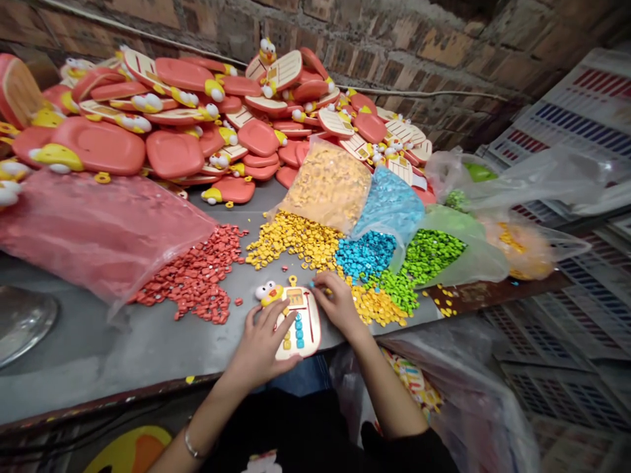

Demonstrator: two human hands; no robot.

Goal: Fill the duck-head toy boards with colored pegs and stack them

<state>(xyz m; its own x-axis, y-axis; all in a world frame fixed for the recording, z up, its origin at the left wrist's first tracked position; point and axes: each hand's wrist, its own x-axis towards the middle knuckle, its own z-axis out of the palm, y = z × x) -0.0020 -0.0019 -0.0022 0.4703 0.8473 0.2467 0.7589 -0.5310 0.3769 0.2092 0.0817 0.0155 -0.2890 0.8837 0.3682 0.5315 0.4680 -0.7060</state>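
A cream toy board (309,328) with a yellow duck head (270,293) lies at the table's front edge. Yellow and blue pieces (300,334) sit in columns on it, beside a red line. My left hand (263,338) rests over the board's left side, fingers apart, thumb at its lower edge. Just above the board's upper right corner is my right hand (335,299), its fingertips pinched on a small blue piece (311,284). Behind the hands lie heaps of red (204,276), yellow (290,240), blue (365,255) and green pieces (428,256).
Red duck-headed boards (180,154) are piled along the brick wall (394,52). Plastic bags (103,223) lie behind the heaps. A metal bowl (24,323) stands at the left edge. A clear bag (458,381) hangs below the table at the right.
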